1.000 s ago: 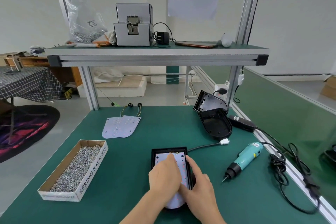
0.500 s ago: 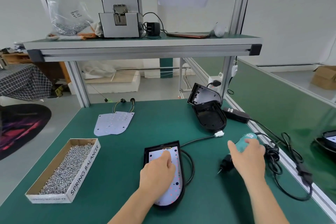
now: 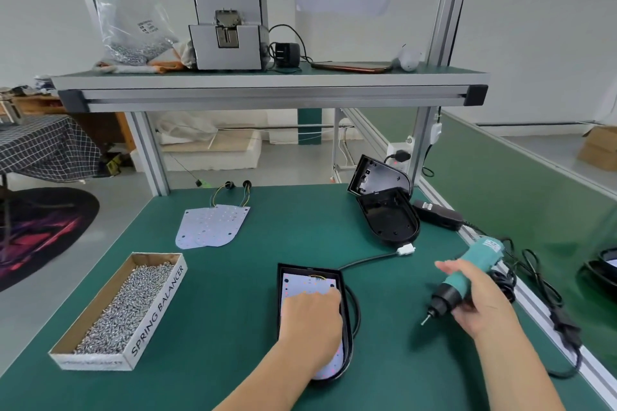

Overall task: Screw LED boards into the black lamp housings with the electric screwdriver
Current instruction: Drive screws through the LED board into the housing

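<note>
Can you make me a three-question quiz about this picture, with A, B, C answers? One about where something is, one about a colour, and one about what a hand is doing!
1. Where is the box of screws?
A. On the table's left side
B. On the top shelf
C. Inside a lamp housing

2. What colour is the electric screwdriver body?
A. Red
B. Teal
C. Yellow

3. What is the left hand doing?
A. Reaching into the screws
B. Hanging in the air
C. Pressing on the LED board in the black housing

Answers:
1 A, it sits left of the housing.
2 B, teal with a black tip, held in the right hand.
3 C, the palm lies flat on the board.
</note>
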{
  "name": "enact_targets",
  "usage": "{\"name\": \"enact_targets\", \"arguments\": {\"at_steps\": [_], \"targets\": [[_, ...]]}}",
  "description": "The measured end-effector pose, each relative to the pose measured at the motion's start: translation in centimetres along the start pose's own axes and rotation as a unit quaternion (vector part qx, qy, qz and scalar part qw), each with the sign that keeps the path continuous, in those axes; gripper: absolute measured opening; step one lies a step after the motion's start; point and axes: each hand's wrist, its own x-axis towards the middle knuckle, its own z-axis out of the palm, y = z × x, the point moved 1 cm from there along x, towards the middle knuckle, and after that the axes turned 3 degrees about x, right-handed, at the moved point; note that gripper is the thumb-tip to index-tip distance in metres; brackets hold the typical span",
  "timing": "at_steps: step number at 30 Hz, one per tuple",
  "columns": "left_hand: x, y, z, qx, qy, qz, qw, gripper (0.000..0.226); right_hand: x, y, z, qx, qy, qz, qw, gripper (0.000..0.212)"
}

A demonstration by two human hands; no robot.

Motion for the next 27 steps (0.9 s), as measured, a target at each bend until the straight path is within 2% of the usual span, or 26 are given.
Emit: {"name": "enact_targets", "arguments": {"at_steps": [2,4,6,8,9,10,12,13,15,18,21,25,27], "targets": [[0.2,0.0,0.1,0.003,-0.004,-0.008,1.000,0.009,-1.3,0.2,0.2,0.094,-0.063,-0.001,0.994,0.028],[0.4,-0.4,0.3,-0.022,-0.001,-0.040,0.999,0.010,-2.2,0.5,0.7,0.137,-0.090,-0.016,0.986,0.034],[0.6,-0.7,0.2,-0.092,-0.001,-0.088,0.992,0.017,-3.2,0.8,1.2,0.154,-0.104,-0.016,0.982,0.043],[0.8,-0.8,0.0,-0.212,-0.015,-0.128,0.969,0.019,-4.2,1.1,2.2,0.156,-0.123,-0.014,0.980,0.044],[0.9,-0.8,-0.2,-0.296,-0.025,-0.146,0.944,0.019,-4.6,1.3,2.9,0.155,-0.132,-0.017,0.979,0.039],[0.9,-1.0,-0.5,-0.392,-0.033,-0.170,0.903,0.019,-5.1,1.5,3.6,0.154,-0.139,-0.020,0.978,0.036],[0.9,-1.6,-0.8,-0.565,-0.046,-0.218,0.794,0.018,-6.2,1.9,5.1,0.151,-0.144,-0.032,0.977,0.034],[0.9,-1.9,-1.0,-0.621,-0.052,-0.236,0.746,0.017,-6.7,2.1,5.8,0.151,-0.141,-0.042,0.978,0.032],[1.0,-2.2,-1.3,-0.684,-0.063,-0.262,0.678,0.017,-7.5,2.3,6.9,0.149,-0.130,-0.065,0.978,0.022],[0.9,-2.3,-1.5,-0.730,-0.076,-0.276,0.620,0.018,-8.0,2.7,8.3,0.137,-0.101,-0.102,0.980,0.011],[0.6,-2.1,-1.7,-0.773,-0.086,-0.275,0.565,0.018,-7.9,3.1,9.2,0.133,-0.066,-0.142,0.979,0.010],[0.3,-1.9,-1.8,-0.833,-0.110,-0.284,0.461,0.013,-7.7,3.0,9.8,0.137,-0.027,-0.188,0.972,0.010],[0.0,-1.7,-1.8,-0.852,-0.121,-0.284,0.423,0.006,-7.8,2.9,10.0,0.142,-0.011,-0.209,0.968,0.011]]}}
